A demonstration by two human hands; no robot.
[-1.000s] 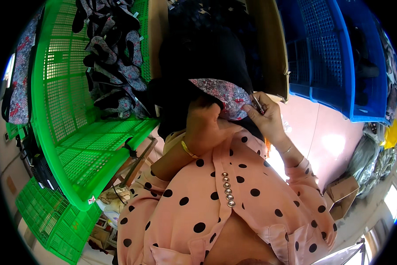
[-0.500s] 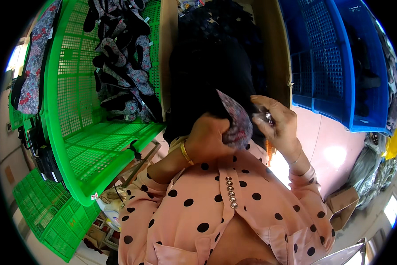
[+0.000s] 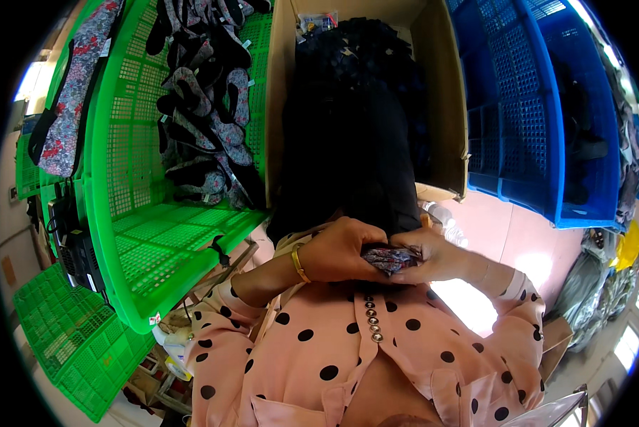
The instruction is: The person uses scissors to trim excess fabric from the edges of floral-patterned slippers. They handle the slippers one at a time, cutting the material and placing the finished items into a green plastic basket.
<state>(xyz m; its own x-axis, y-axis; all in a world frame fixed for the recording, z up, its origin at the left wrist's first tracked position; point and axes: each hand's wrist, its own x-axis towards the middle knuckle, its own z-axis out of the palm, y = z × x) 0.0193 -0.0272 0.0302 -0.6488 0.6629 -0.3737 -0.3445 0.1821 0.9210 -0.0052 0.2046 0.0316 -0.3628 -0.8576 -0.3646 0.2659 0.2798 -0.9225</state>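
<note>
Close to my waist, both hands hold a folded floral fabric piece (image 3: 389,260) in grey, red and blue. My left hand (image 3: 342,250), with a gold bracelet on the wrist, is closed around its left side. The fingers of my right hand (image 3: 439,257) pinch its right side. Only the middle of the piece shows between the hands; whether the right hand also holds a small tool is hidden. Similar floral pieces with black lining and white tags (image 3: 209,132) lie heaped in the green crate (image 3: 95,213) on my left.
Ahead, beyond my dark-trousered legs (image 3: 348,142), a cardboard box (image 3: 447,92) contains dark patterned fabric pieces (image 3: 366,53). Blue crates (image 3: 504,107) stand to the right, dark items in the outer one. A long floral piece (image 3: 77,99) hangs at the far left, beside the green crate.
My right hand, which was apart from the fabric with something small and shiny in its fingers, has come down onto it. The piece is now folded up between both hands, nearer my waist.
</note>
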